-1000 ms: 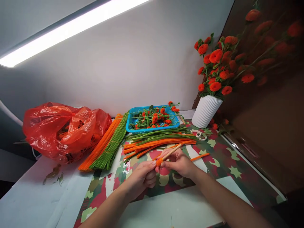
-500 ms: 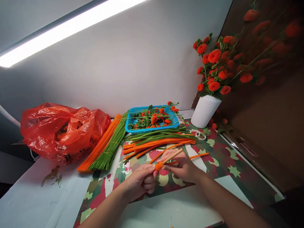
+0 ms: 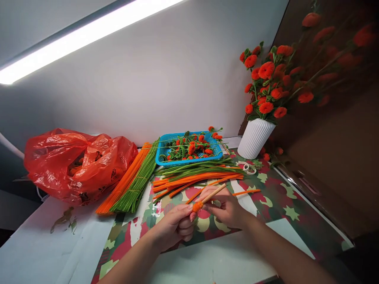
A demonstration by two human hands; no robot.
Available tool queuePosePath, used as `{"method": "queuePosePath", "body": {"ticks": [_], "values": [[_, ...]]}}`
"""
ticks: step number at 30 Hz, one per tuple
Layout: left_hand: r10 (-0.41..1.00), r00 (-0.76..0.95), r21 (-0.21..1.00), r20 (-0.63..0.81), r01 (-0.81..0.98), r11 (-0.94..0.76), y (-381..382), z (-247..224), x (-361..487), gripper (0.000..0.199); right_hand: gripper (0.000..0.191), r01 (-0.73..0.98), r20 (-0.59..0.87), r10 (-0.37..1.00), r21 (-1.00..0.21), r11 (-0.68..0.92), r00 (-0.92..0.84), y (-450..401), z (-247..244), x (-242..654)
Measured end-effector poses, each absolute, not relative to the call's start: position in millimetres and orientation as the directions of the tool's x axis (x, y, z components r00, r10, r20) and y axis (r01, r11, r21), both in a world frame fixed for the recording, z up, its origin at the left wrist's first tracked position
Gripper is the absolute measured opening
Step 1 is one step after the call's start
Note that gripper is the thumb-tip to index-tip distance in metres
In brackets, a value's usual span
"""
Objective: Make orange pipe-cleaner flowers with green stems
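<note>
Item: a wooden stick [image 3: 215, 193] with an orange coil [image 3: 197, 206] wound about its lower left end, held above the middle of the desk [image 3: 32, 248]. Its long axis runs obliquely; the bare end points up and right, away from the wearer.

Left hand [image 3: 180, 224]: closed, thumb and forefinger pinching the coil's left end, remaining fingers curled into the palm. Right hand [image 3: 226, 209]: partly closed, thumb and bent fingers drawn together just beside the coil, the stick passing across the fingers; whatever lies between the fingertips cannot be made out.

Surroundings, from the left: the desk's left edge slopes away beneath a red plastic bag [image 3: 56, 169]. Orange and green bundles [image 3: 134, 187] lean beside it. Beyond the hands lie loose orange stems [image 3: 204, 179], then a blue basket [image 3: 189, 161]. White scissor handles [image 3: 251, 169] and a white vase [image 3: 255, 139] stand farther right. Patterned cover [image 3: 275, 209] shows between the right forearm and a dark panel [image 3: 325, 157] bounding the right side. A pale board [image 3: 213, 254] lies beneath the forearms.
</note>
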State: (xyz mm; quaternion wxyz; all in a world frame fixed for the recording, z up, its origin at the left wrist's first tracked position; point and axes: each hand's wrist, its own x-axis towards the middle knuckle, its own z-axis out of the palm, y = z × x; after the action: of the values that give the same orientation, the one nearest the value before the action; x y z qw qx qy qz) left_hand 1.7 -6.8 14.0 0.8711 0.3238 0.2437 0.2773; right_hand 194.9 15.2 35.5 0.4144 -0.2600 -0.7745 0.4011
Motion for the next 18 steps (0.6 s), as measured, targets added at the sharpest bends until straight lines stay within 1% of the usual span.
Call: {"method": "queuePosePath", "body": {"ticks": [5,10,14,18], "values": [[0.584,0.772,0.697,-0.251,-0.274,0.662,-5.5,13.8,-3.3,0.033,0.017,0.012,0.493,0.700,-0.814,0.581,-0.518,12.6,34.1,194.2],[0.540,0.800,0.692,-0.261,-0.235,0.683,-4.6,14.6,-7.9,0.034,0.013,0.011,0.577,0.659,-0.748,0.663,-0.483,9.6,34.8,192.2],[0.581,0.781,0.707,-0.229,-0.277,0.651,-4.3,16.2,-6.6,0.032,0.015,0.010,0.580,0.639,-0.736,0.677,-0.506,9.5,37.7,192.5],[0.610,0.762,0.714,-0.217,-0.302,0.632,-3.8,16.2,-5.7,0.032,0.015,0.032,0.547,0.665,-0.760,0.649,-0.507,11.5,40.7,194.2]]}}
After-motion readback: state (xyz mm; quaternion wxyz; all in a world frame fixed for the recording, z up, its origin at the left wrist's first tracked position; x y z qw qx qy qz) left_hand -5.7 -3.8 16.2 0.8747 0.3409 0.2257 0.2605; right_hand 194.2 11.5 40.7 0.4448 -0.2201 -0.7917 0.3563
